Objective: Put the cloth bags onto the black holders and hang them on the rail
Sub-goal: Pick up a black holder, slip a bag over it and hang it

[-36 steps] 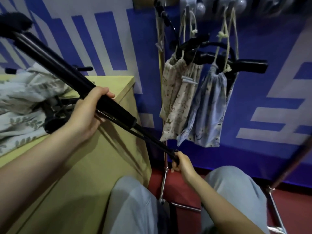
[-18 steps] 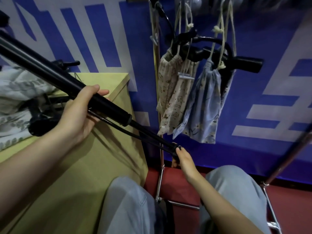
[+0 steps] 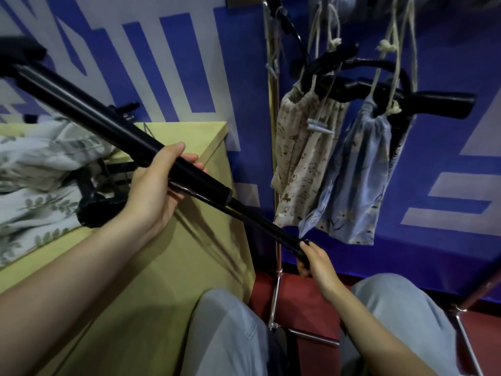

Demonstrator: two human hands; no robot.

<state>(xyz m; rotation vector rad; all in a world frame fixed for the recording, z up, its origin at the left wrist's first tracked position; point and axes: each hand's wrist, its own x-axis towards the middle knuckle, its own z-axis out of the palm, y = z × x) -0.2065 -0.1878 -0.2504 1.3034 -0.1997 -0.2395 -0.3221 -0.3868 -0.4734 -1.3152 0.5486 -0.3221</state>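
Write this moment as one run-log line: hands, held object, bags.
left hand: grips thick black pole | right hand: grips its thin lower end | hung bags: beige bag, blue bag | leaf-print cloth: on table

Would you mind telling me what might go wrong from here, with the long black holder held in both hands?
The black holder is long: the left hand grips its thick part, the right hand its thin end. Swinging that end up could snag the blue bag or beige bag hanging just above. Its far end could drag the leaf-print cloth on the table.
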